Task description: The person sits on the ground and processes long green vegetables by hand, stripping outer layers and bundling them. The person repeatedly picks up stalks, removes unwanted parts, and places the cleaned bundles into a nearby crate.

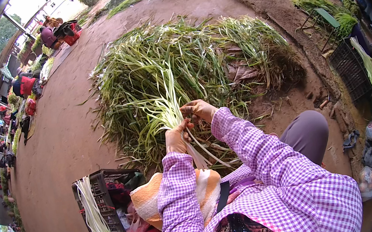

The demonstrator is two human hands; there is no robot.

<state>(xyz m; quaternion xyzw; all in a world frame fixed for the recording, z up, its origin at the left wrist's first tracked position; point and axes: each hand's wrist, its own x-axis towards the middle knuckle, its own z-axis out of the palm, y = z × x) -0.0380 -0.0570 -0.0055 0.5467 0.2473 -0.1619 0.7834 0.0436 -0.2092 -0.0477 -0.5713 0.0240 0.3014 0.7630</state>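
Note:
A bunch of pale leafy stalks (pixel 170 112), perhaps blanched chives, is gripped in my left hand (pixel 176 137), with leaves fanning away from me and white ends hanging below the fist. My right hand (pixel 199 110) is at the bunch's right side, its fingers bent close to the stalks; whether it pinches one is not clear. Beyond both hands spreads a big heap of green and yellowed leaves (pixel 150 60) on the ground. An orange-and-white striped towel (pixel 147 195) lies under my left forearm.
At lower left a black plastic crate (pixel 103 197) holds bags and a pink-capped bottle, with pale stalks (pixel 97 219) laid over its side. Another crate (pixel 351 69) and a plastic bag (pixel 371 181) are at right. A person (pixel 48 37) sits at upper left; others are farther off.

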